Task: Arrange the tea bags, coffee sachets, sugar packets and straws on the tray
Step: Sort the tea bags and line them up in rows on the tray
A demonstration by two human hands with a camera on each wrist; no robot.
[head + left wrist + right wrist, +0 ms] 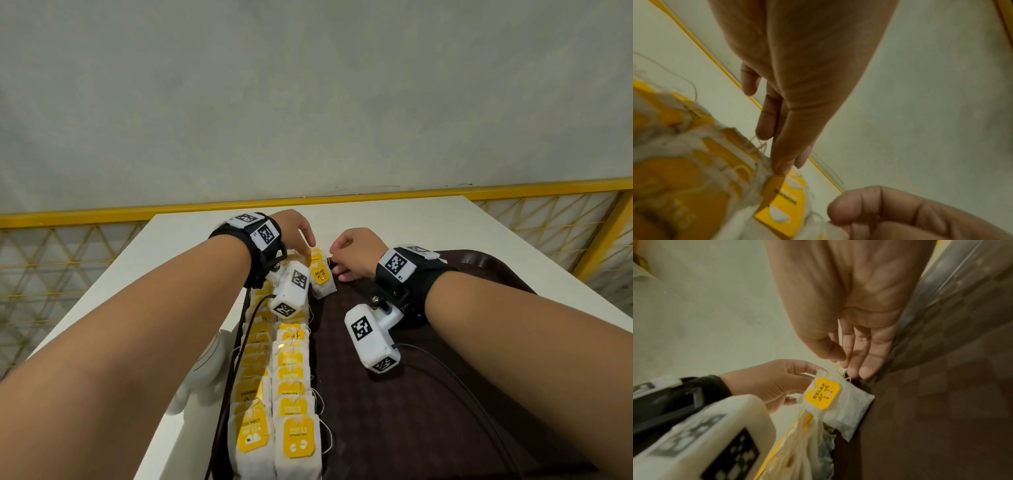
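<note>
A dark brown tray (411,394) lies on the white table (191,246). Two rows of tea bags (287,377) with yellow tags run along the tray's left side. At the rows' far end a tea bag (322,279) with a yellow "RELAX" tag (822,394) stands tilted, part of it over the tray floor. My left hand (310,245) pinches its left upper edge between thumb and fingers (804,384). My right hand (334,260) pinches the bag's top corner by the string (842,363), its other fingers straight. No sachets, sugar packets or straws are in view.
A white rounded object (202,373) sits on the table left of the tray. Black cables from both wrist cameras trail over the tea bag rows and the tray floor. A yellow railing (376,195) runs behind the table's far edge.
</note>
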